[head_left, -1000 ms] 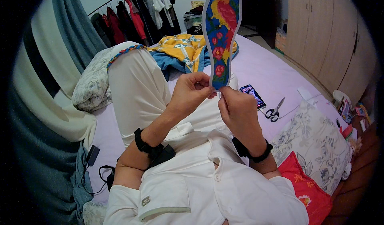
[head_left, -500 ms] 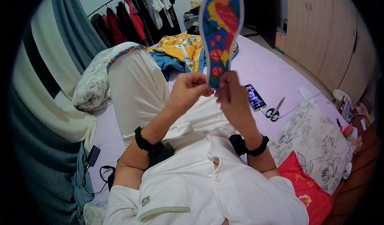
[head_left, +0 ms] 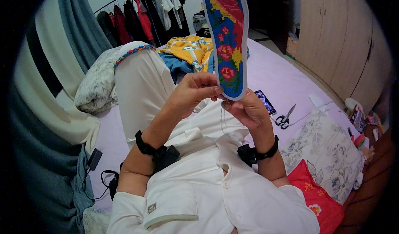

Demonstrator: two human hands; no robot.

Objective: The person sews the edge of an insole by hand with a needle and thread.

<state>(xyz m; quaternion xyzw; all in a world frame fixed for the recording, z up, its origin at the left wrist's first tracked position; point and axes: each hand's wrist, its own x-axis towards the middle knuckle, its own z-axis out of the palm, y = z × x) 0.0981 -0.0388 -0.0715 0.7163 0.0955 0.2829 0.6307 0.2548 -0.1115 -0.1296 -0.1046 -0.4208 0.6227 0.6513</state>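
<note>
An embroidered insole point(head_left: 226, 47) stands upright before me, its narrower end down. Its face shows a red and yellow bird and red flowers on blue, inside a white border. My left hand point(head_left: 195, 93) pinches the lower left edge between thumb and fingers. Close under the bottom end is my right hand point(head_left: 249, 111), closed, with its thumb near the rim and some fingers hidden behind the insole. Whatever those fingers hold is too small or hidden to name. A thin grey thread point(head_left: 222, 119) hangs in a loop from the insole's bottom toward my lap.
Scissors point(head_left: 285, 117) with black handles lie on the pale bed sheet point(head_left: 286, 74), beside a phone point(head_left: 265, 102) with a lit screen. A floral pillow point(head_left: 326, 146) and a red cloth point(head_left: 318, 196) lie at the right. A yellow and blue quilt point(head_left: 189, 53) is bunched beyond my knee.
The insole has come closer and risen, so its top now passes out of view. My right hand has shifted from the insole's front to under and behind its lower end.
</note>
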